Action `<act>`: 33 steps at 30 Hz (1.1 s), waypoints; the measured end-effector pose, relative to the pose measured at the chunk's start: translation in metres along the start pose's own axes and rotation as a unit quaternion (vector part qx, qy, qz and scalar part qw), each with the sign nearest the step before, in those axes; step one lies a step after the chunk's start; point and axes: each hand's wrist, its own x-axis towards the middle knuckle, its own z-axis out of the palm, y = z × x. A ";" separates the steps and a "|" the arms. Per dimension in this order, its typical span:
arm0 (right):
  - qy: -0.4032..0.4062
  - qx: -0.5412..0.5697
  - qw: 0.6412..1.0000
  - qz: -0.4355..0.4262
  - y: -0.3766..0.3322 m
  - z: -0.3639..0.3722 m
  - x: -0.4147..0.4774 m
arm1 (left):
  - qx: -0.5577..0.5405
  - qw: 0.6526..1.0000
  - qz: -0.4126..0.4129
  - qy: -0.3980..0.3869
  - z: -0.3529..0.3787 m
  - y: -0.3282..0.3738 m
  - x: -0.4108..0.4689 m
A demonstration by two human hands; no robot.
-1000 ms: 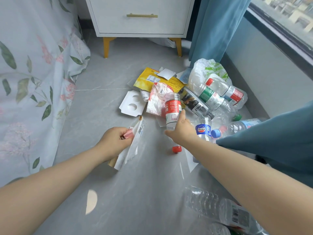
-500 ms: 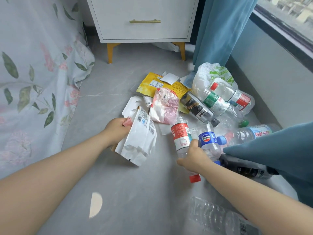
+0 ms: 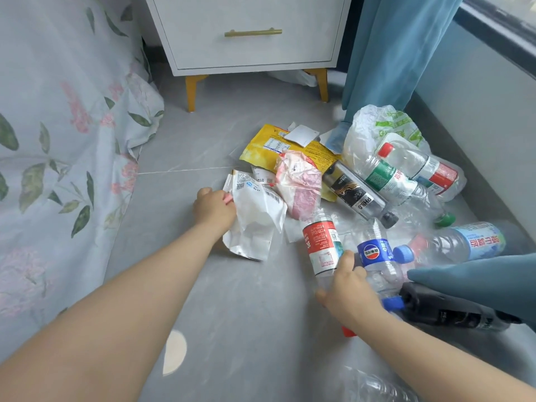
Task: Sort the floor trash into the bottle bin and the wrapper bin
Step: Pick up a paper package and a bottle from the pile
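The left hand [image 3: 213, 208] is pinching a white wrapper [image 3: 256, 219] mid-floor, fingers pressed on its edge; the right hand [image 3: 349, 291] is curling fingers round the red-label bottle [image 3: 320, 246]; I'd be lifting each clear, gripping firmly; no bins showing.

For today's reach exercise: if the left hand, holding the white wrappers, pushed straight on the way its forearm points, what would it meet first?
Most likely the pink plastic bag, just beyond the white wrappers held in the left hand; the yellow snack packet lies further on. Depth is hard to judge from one view.
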 end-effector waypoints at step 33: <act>-0.009 -0.003 1.000 -0.011 0.001 -0.004 0.007 | -0.257 0.943 -0.164 -0.131 0.019 -0.010 0.013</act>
